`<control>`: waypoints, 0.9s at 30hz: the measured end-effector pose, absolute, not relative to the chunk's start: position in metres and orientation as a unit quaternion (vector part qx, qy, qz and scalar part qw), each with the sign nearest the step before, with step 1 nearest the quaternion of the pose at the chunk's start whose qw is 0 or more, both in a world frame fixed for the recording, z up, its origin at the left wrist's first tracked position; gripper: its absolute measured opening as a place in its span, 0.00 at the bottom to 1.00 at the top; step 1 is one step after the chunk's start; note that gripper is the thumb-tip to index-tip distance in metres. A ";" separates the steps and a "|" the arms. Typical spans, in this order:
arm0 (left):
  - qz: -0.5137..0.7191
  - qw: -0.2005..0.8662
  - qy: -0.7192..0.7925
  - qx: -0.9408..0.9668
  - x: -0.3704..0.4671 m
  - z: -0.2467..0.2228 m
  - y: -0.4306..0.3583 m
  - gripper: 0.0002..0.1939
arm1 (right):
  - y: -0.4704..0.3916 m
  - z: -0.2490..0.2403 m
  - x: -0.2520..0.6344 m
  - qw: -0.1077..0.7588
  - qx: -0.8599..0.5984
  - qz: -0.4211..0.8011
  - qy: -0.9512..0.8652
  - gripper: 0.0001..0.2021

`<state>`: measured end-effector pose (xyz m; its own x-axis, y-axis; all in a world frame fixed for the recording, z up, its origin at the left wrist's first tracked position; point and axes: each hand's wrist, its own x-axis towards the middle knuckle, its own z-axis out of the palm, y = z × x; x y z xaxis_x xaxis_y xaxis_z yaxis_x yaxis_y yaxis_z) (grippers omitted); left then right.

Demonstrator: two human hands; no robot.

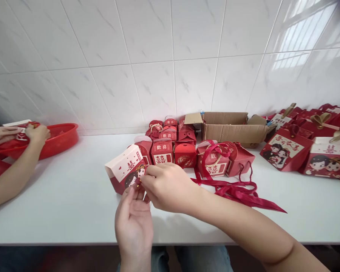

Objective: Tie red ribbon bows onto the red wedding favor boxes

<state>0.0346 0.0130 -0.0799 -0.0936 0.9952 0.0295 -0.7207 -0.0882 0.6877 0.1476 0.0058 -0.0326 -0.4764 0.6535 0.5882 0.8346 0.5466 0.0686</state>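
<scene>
Palm up, my left hand (134,219) is at the front edge of a red and white gift box (127,166), its fingertips pinched round a small dark red piece (138,183). My right hand (168,187) comes in from the right, and its closed fingers meet the same small piece just before the box. The box is tilted, with its left end open and a cartoon couple printed on its front. What exactly the small piece is, the fingers partly hide.
Small red boxes (163,151) stand behind my hands. Crimson ribbons (238,190) lie to the right, before an open cardboard carton (235,132). Finished-looking gift boxes (289,147) crowd the right. At left, another person's hands work over a red basin (65,138).
</scene>
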 end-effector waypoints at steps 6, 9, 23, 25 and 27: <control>0.665 0.622 0.248 0.332 0.038 -0.083 0.012 0.12 | 0.003 -0.026 0.150 0.266 -0.444 -0.177 -0.837 0.12; 0.664 0.629 0.253 0.314 0.039 -0.081 0.011 0.10 | 0.003 -0.025 0.150 0.263 -0.450 -0.172 -0.836 0.11; 0.667 0.593 0.322 0.314 0.033 -0.091 0.021 0.10 | 0.003 -0.026 0.146 0.215 -0.457 -0.136 -0.852 0.12; 0.679 0.573 0.337 0.312 0.033 -0.093 0.022 0.08 | 0.004 -0.025 0.148 0.210 -0.461 -0.123 -0.853 0.12; 0.688 0.549 0.352 0.318 0.032 -0.094 0.023 0.07 | 0.006 -0.024 0.150 0.208 -0.459 -0.120 -0.856 0.13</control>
<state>0.0322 0.0225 -0.0940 -0.1939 0.9797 0.0508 -0.5313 -0.1484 0.8341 0.1502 0.0056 -0.0243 -0.4925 0.7349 0.4661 0.8345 0.5508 0.0134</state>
